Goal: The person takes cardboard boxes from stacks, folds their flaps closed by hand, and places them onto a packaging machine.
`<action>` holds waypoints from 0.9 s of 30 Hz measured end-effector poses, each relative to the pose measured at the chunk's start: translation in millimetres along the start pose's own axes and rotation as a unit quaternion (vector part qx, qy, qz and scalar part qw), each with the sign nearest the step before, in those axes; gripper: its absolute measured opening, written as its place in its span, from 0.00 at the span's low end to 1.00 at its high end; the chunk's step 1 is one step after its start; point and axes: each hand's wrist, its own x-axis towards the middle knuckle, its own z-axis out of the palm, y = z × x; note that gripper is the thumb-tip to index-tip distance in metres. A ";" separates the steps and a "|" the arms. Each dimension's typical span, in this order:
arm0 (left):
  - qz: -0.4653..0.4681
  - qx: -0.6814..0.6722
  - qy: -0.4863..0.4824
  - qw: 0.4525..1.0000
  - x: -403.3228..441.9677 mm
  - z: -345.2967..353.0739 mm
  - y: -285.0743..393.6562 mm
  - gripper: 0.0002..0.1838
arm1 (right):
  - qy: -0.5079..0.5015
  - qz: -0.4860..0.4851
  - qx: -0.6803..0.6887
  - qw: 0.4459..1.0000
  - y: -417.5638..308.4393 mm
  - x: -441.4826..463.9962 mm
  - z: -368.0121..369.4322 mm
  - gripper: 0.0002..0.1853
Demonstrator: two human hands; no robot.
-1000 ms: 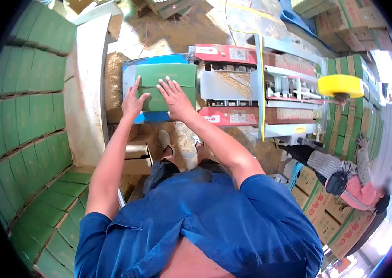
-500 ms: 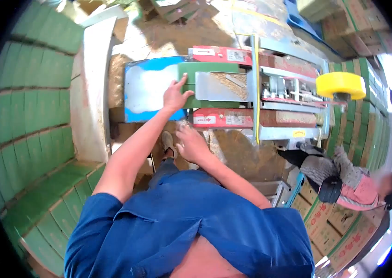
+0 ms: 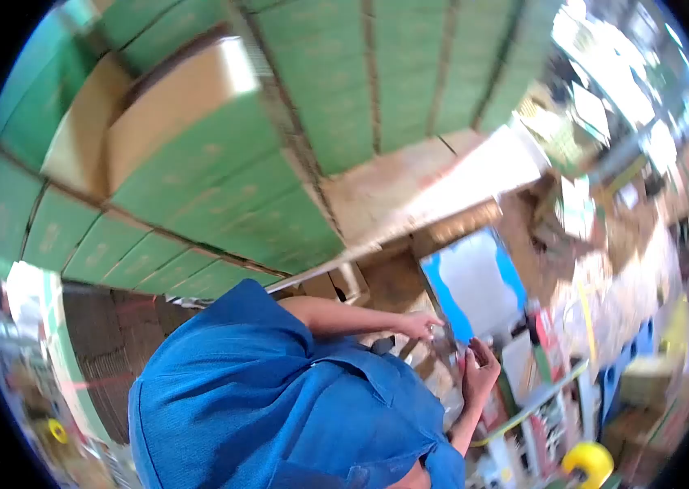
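Observation:
My left hand reaches out in front of my body, its fingers loosely extended and nothing visible in them. A short way to its right is my right hand, raised with bent fingers apart from the thumb and no object between them. Both hands are near the close edge of a blue plate with a worn whitish middle, at the end of a box-taping machine with red side rails. Part of a green carton shows between the rails, mostly hidden. Fine finger detail is blurred.
Tall stacks of green cartons rise ahead and to the left. One carton has an open brown flap. A pale board runs along the stack's foot. A yellow tape roll sits on the machine; brown cartons stand at right.
My view has swung left toward the stacked green cartons. The left hand has come off the green carton on the machine, and both hands are now close together near the blue plate's edge.

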 end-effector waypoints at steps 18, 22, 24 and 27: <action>-0.123 -0.090 0.665 0.731 -330.2 -85.0 57.4 0.42 | -0.115 -0.778 -0.124 0.606 -483.2 -22.9 220.2 0.41; -0.083 -0.074 0.698 0.708 -289.2 -77.4 -6.6 0.56 | -0.073 -0.802 -0.129 0.578 -484.4 -7.5 231.3 0.40; -0.101 -0.041 0.724 0.682 -279.0 -71.4 -19.7 0.56 | -0.074 -0.814 -0.124 0.562 -483.9 4.9 233.0 0.39; -0.015 0.039 0.744 0.667 -281.1 -72.0 6.6 0.52 | -0.061 -0.830 -0.114 0.543 -484.4 16.8 231.7 0.36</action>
